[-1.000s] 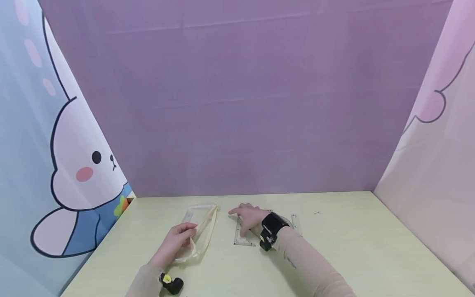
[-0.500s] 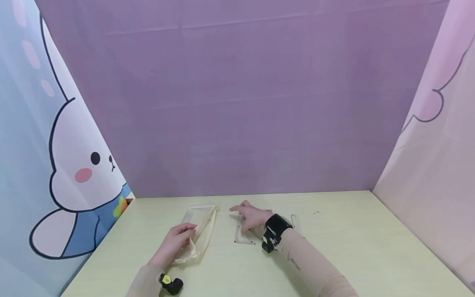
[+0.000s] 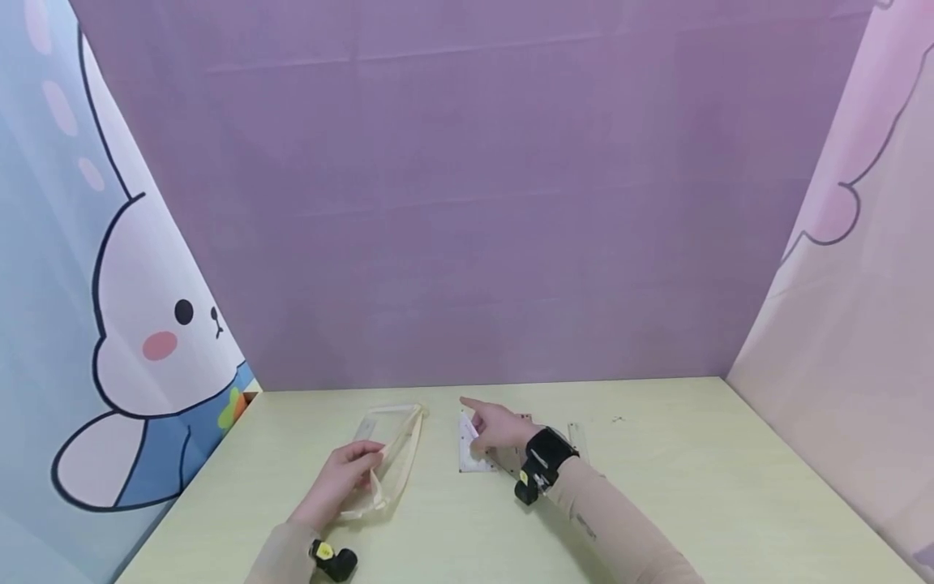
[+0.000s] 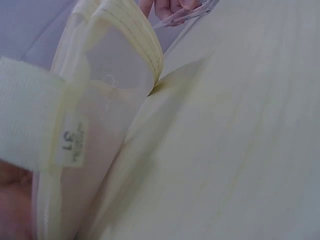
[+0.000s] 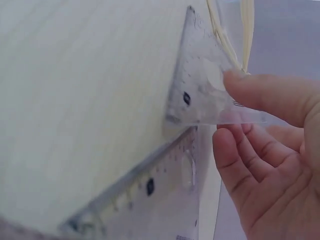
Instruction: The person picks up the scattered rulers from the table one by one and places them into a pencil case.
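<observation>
My left hand [image 3: 349, 472] grips the near side of a see-through zip pouch [image 3: 410, 458] with cream edging, whose mouth stands partly spread. A small printed tag [image 4: 72, 142] shows on it in the left wrist view. My right hand [image 3: 502, 428] pinches a clear set square [image 5: 197, 92] between thumb and fingers, its face tilted up from the table. Just beside it in the right wrist view lies a second clear set square [image 5: 172, 195], which my hand and wrist partly cover in the head view.
A narrow clear ruler [image 3: 576, 438] lies on the pale table [image 3: 657, 487], right of my right wrist. Small dark marks [image 3: 619, 419] show farther right. A purple cloth [image 3: 467, 243] rises at the table's back edge, with printed cloths at both sides.
My right hand has taken hold of one set square and tilted it up off the table, rising slightly. The left hand and the pouch have stayed nearly still.
</observation>
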The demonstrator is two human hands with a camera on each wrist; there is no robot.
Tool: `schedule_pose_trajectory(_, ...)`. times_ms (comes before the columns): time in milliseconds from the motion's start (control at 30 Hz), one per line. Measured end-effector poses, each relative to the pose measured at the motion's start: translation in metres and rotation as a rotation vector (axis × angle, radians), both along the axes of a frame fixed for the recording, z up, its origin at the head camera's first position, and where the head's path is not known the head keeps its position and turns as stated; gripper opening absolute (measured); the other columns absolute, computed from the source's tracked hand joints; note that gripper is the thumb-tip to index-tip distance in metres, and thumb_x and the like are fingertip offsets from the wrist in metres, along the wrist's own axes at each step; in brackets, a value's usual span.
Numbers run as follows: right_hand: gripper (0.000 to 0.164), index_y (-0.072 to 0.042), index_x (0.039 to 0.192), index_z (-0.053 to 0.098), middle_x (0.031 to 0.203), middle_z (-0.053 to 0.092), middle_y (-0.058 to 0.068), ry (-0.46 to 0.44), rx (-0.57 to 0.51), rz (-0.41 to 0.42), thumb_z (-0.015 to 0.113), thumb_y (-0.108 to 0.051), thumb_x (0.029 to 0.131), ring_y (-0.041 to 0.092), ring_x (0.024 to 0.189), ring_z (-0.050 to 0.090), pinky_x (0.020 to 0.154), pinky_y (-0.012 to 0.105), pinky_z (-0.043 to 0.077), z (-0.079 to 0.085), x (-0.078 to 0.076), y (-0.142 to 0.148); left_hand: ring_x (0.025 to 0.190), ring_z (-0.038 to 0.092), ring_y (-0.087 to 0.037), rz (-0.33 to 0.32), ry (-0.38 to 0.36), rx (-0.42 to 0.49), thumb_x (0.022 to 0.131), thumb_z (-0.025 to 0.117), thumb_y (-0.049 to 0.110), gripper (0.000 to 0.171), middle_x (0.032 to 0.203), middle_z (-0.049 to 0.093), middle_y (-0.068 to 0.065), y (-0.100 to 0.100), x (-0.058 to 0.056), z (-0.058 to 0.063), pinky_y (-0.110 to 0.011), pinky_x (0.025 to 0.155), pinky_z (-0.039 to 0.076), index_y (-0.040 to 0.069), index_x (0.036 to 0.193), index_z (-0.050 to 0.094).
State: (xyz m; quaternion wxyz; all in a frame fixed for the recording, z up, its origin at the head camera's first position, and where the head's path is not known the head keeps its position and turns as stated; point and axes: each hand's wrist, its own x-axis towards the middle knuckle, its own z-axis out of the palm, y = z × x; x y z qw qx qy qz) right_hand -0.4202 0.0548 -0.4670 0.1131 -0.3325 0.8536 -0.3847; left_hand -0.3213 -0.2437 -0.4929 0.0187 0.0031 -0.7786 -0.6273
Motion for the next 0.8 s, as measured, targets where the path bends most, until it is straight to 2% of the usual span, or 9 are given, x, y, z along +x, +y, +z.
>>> schedule_pose_trajectory(100,0.079,0.003,0.146,0.035,0.079,0.057,-0.001,-0.004,-0.034,-0.039,0.074,0.002,0.077,0.011,0.065,0.052,0.055,0.025,0.046,0.000,0.001,0.003,0.067,0.051,-0.013,-0.002,0.001,-0.007,0.092,0.061,0.008,0.027,0.095,0.063,-0.016,0.001,0.000,0.000,-0.024,0.059,0.048,-0.009,0.114,0.062)
schedule_pose_trajectory(200,0.064,0.004,0.139,0.046,0.076,0.059,0.001,-0.080,-0.114,-0.081,0.072,0.000,0.081,0.012,0.061,0.054,0.054,0.026,0.049,-0.001,0.001,0.006,0.068,0.052,-0.013,0.013,-0.001,-0.017,0.092,0.061,0.008,0.027,0.095,0.064,-0.014,0.002,0.000,0.001,-0.024,0.059,0.048,-0.008,0.113,0.063)
schedule_pose_trajectory(400,0.038,0.002,0.121,0.062,0.082,0.064,0.007,-0.256,-0.329,-0.148,0.070,-0.003,0.085,0.016,0.067,0.061,0.058,0.033,0.055,-0.005,0.006,0.010,0.070,0.053,-0.015,0.047,0.007,-0.025,0.090,0.063,0.009,0.025,0.094,0.064,-0.012,0.003,0.000,-0.001,-0.025,0.058,0.048,-0.005,0.110,0.066)
schedule_pose_trajectory(600,0.036,0.005,0.122,0.060,0.085,0.066,0.008,-0.386,-0.479,-0.188,0.067,-0.010,0.089,0.016,0.071,0.063,0.060,0.030,0.055,-0.001,0.018,0.010,0.069,0.053,-0.014,0.028,0.006,-0.020,0.091,0.063,0.010,0.026,0.094,0.064,-0.012,0.002,-0.001,-0.002,-0.025,0.058,0.048,-0.006,0.112,0.065)
schedule_pose_trajectory(800,0.037,0.008,0.124,0.057,0.089,0.067,0.012,-0.446,-0.538,-0.219,0.063,-0.011,0.093,0.015,0.068,0.065,0.060,0.029,0.056,0.003,0.025,0.011,0.069,0.052,-0.014,0.040,0.005,-0.004,0.090,0.064,0.010,0.026,0.094,0.064,-0.011,0.004,-0.001,-0.001,-0.025,0.058,0.048,-0.005,0.112,0.066)
